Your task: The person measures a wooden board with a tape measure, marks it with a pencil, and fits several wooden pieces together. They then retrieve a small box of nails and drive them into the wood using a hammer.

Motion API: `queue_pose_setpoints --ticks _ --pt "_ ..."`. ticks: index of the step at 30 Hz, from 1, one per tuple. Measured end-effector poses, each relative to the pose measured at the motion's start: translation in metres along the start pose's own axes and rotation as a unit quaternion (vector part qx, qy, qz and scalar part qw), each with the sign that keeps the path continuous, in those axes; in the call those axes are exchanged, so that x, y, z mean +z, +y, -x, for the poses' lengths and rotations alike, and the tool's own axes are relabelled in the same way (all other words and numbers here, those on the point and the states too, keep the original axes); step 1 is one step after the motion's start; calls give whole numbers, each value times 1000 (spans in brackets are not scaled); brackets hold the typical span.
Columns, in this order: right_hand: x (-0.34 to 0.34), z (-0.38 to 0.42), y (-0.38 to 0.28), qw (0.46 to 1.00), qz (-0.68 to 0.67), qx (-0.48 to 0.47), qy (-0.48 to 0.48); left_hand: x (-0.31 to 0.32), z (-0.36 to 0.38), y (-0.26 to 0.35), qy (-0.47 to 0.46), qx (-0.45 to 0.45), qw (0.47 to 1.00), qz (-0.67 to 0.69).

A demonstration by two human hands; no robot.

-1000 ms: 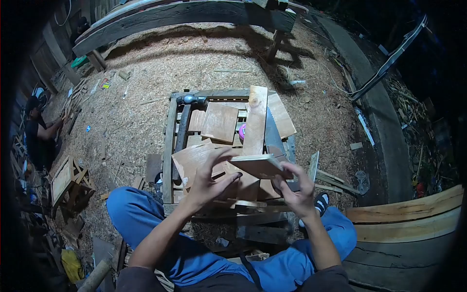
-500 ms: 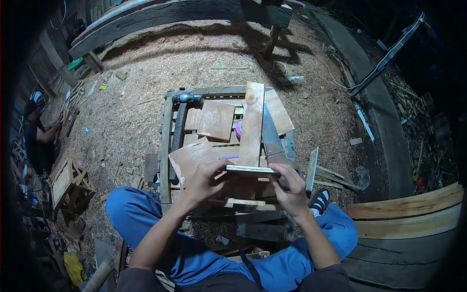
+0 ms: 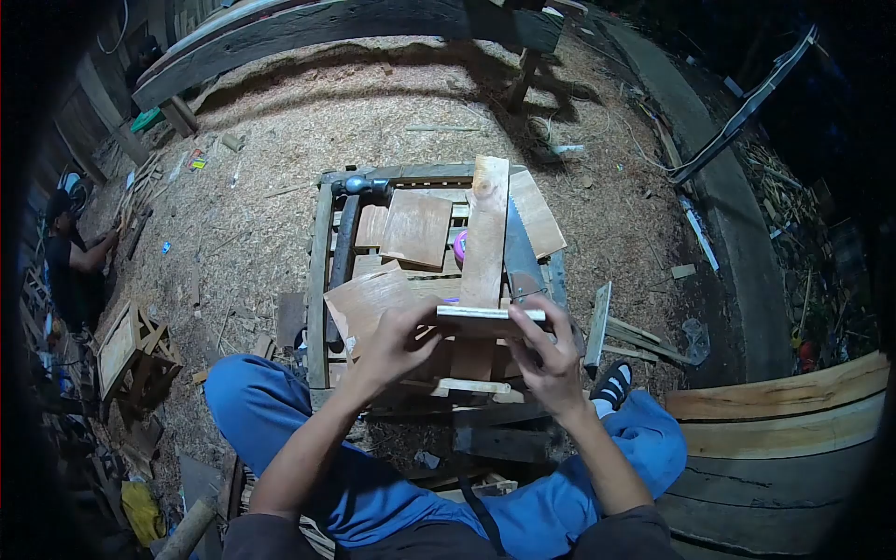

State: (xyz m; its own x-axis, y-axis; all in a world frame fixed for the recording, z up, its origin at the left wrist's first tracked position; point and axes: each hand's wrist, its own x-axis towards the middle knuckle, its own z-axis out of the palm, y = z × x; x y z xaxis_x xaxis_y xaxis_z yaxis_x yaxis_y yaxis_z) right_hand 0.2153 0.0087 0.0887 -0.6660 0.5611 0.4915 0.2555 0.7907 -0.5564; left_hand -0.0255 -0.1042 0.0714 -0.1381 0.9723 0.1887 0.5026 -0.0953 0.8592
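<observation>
Over the near part of a low slatted table (image 3: 319, 280), a plywood piece (image 3: 491, 315) is held with its pale layered edge facing up. My left hand (image 3: 397, 345) is closed on its left end. At the right end, my right hand (image 3: 549, 359) grips it between thumb and fingers. Just beyond lies a long wooden board (image 3: 485, 229), with a handsaw (image 3: 521, 247) along its right side. A ball-peen hammer (image 3: 344, 243) lies at the table's left. Several plywood pieces (image 3: 415, 229) and a pink round object (image 3: 459, 246), partly covered by the board, lie between them.
A heavy timber beam (image 3: 355, 42) on legs crosses the back. Another person (image 3: 75, 261) sits at the far left near a small wooden frame (image 3: 119, 355). Long planks (image 3: 784, 397) lie at the right. Wood shavings cover the ground (image 3: 252, 224).
The plywood piece has tilted, and more of the face below its edge shows. My right hand has shifted slightly left, its fingers coming over the piece's right end.
</observation>
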Motion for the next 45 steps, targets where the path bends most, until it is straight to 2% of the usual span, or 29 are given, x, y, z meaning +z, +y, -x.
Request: queue_pose_setpoints --ticks 2,3,5,7,9,11,12,13,14,15,16,17,19,21,22,24,27,29,31,34,37,45 --pt "7 2 5 1000 7 -5 8 10 -3 9 57 -64 978 193" --pt "8 1 7 1000 15 -10 17 12 -4 10 57 -64 978 192" --pt "0 -4 10 1000 9 -4 -6 17 -7 10 116 -42 954 274" --pt "-11 -11 10 993 62 -82 -54 11 -9 8 107 -47 961 250" --pt "-13 -12 11 991 73 -91 -60 4 -7 12 58 -140 958 245" --pt "-11 -10 17 981 134 -133 -51 6 -7 17 68 -129 958 247" --pt "-12 -16 10 981 134 -141 -8 11 -7 14 79 -109 965 224" --pt "-16 -17 11 981 136 -139 -7 14 -6 13 89 -90 971 202" --pt "-20 -17 13 981 139 -136 -1 18 -6 12 145 -11 984 101" --pt "-22 -19 14 981 141 -135 4 15 -6 12 145 -11 984 101" --pt "-22 -22 10 982 137 -123 32 10 -4 12 145 31 989 -25" --pt "-22 -21 9 982 136 -124 31 6 -2 13 142 73 976 -151" --pt "-24 -21 10 990 112 -88 16 0 -3 21 150 92 966 -188" --pt "-24 -24 7 991 104 -87 14 -7 -6 31 186 183 920 -293" --pt "-24 -24 6 992 95 -85 13 -6 -7 29 185 182 921 -292" --pt "-24 -25 6 992 91 -89 6 -1 -7 25 160 205 957 -127" --pt "-20 -25 7 991 83 -105 0 17 -4 15 180 190 962 -80" --pt "-17 -23 10 990 80 -117 0 15 -5 14 180 190 959 -107" --pt "-14 -21 13 987 84 -136 5 11 -6 8 140 204 961 -128" --pt "-13 -22 12 985 89 -147 14 13 -4 11 138 186 969 -88" --pt "-13 -22 12 984 82 -159 16 11 0 12 118 178 970 -114" --pt "-12 -17 10 987 85 -137 1 10 0 10 106 186 969 -126"
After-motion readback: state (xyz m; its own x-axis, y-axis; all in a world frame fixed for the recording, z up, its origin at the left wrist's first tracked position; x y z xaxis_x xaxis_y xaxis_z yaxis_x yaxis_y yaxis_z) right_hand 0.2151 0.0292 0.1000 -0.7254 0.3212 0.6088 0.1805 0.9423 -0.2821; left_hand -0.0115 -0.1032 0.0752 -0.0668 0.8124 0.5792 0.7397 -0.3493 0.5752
